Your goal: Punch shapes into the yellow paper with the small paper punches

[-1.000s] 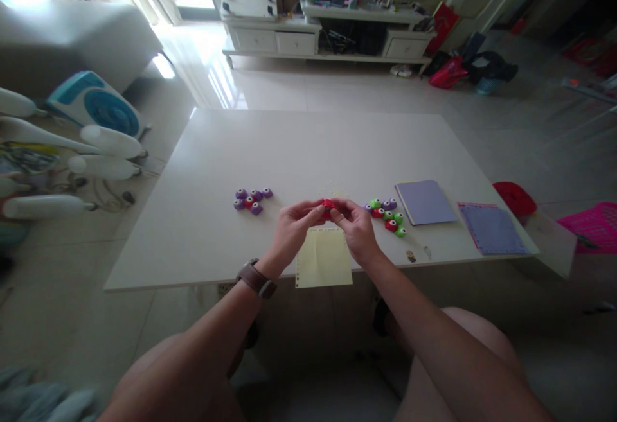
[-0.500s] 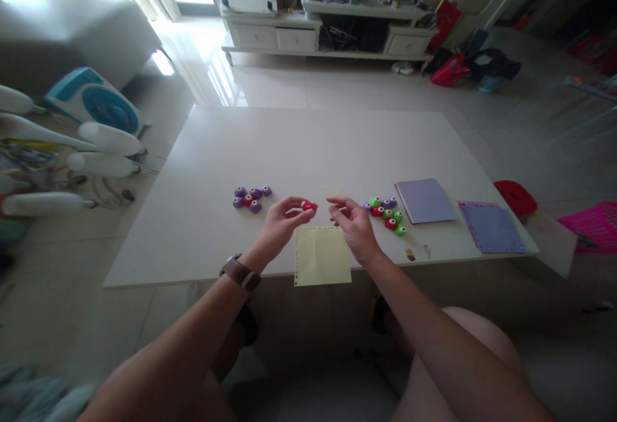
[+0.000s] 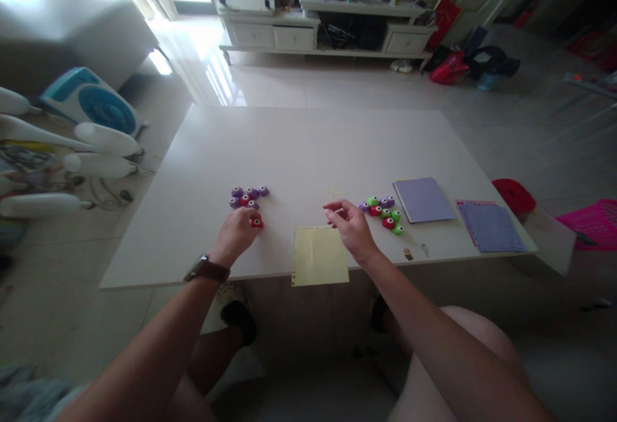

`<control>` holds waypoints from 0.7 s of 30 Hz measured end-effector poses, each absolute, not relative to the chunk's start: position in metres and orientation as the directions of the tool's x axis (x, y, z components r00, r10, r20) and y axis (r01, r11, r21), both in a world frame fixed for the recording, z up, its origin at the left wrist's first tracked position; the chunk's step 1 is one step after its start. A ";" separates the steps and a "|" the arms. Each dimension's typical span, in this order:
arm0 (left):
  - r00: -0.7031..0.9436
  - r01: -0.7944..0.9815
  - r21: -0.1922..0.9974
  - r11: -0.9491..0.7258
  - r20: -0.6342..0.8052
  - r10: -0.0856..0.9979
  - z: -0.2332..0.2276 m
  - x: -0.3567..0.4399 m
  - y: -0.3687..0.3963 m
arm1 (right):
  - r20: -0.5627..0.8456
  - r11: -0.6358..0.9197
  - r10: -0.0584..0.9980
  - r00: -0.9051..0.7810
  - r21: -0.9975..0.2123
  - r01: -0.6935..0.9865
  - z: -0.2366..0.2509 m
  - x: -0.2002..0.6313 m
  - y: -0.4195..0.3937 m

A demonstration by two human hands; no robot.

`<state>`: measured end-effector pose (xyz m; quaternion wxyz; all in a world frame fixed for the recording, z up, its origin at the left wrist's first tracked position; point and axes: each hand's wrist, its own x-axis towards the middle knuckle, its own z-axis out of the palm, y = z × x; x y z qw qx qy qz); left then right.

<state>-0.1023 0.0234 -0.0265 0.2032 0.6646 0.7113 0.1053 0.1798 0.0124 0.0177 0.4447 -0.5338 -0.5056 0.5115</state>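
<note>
My left hand (image 3: 236,236) is closed around a small red craft punch (image 3: 257,223) with a white button, at the table's left side. Just beyond it sits a cluster of purple punches (image 3: 251,193) with a red one (image 3: 245,200) among them. My right hand (image 3: 351,226) hovers over the table's middle, fingers loosely bent and apart, with nothing visible in them. Below it a yellow sheet (image 3: 319,258), with small holes along its edges, overhangs the front edge. Tiny yellow paper bits (image 3: 332,191) lie scattered beyond that hand.
Right of my right hand stands a group of green punches (image 3: 384,212), red punches (image 3: 376,211) and purple punches (image 3: 387,202). A purple paper stack (image 3: 424,200) and punched purple sheets (image 3: 492,226) lie farther right on the white table (image 3: 299,146). A small cartoon cutout (image 3: 408,254) is near the front edge.
My left hand has moved left with the red punch, from above the yellow sheet to beside the purple cluster. My right hand has stayed almost in place.
</note>
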 end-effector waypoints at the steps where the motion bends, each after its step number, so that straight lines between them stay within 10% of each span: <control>1: -0.035 0.907 0.409 0.097 -0.158 0.987 -0.028 -0.102 0.024 | -0.098 -0.095 0.995 -0.035 -0.991 0.091 0.018 0.180 0.012; 21: -0.116 0.938 0.295 0.182 -0.227 0.967 -0.013 -0.091 0.026 | -0.086 -0.073 0.994 -0.066 -0.980 0.186 0.017 0.189 0.010</control>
